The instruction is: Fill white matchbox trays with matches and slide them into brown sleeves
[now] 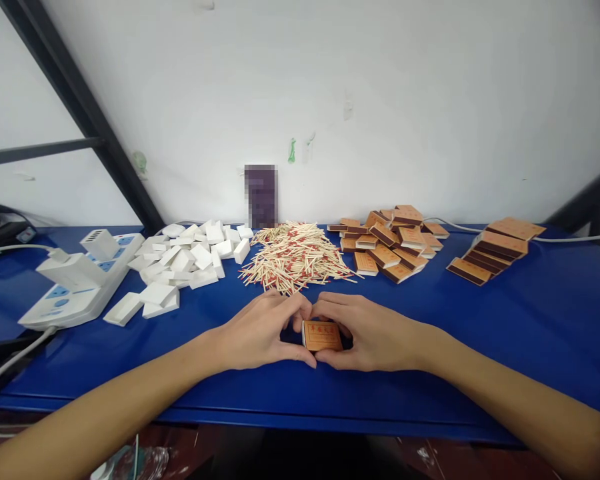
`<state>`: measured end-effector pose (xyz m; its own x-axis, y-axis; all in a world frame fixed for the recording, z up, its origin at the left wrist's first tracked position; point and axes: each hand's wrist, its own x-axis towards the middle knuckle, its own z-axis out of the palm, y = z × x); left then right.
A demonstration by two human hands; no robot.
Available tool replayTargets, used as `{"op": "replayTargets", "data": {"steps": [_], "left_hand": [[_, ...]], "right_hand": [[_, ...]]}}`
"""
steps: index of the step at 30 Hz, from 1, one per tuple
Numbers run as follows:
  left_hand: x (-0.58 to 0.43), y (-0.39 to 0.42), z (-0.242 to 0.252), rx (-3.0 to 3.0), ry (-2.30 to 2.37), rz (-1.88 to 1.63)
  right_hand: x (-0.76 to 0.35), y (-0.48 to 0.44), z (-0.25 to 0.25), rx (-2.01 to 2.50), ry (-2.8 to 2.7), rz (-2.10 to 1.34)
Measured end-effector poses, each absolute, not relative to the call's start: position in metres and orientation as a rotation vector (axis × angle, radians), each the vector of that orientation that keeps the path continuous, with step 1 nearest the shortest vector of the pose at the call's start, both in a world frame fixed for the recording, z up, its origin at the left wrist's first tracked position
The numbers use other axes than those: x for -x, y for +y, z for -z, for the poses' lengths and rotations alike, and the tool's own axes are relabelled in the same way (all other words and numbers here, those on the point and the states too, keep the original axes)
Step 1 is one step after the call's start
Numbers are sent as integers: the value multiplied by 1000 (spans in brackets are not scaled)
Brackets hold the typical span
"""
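Observation:
An orange-brown matchbox with red lettering sits between my two hands, near the front of the blue table. My right hand grips it from the right, thumb along the near side and fingers curled behind. On its left end, my left hand is closed round it with bent fingers and the thumb at the near left corner. A white edge shows at that left end; the inside of the box is hidden. Just beyond my hands lies a heap of red-tipped matches.
White matchbox trays are piled at left, with a few loose ones nearer. Matchboxes are heaped right of the matches; flattened-looking sleeves lean farther right. A power strip with plugs and cables occupies the left of the blue table.

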<state>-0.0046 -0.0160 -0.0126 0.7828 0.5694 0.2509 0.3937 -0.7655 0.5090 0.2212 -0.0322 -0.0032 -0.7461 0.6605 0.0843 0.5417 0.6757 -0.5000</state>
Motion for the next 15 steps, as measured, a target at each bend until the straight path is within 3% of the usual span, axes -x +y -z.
{"op": "replayTargets", "data": {"steps": [11, 15], "left_hand": [[4, -39, -4, -2820, 481, -847], [-21, -102, 5, -2924, 103, -454]], "right_hand": [[-221, -45, -14, 864, -2893, -460], [-248, -48, -14, 1027, -2781, -351]]}}
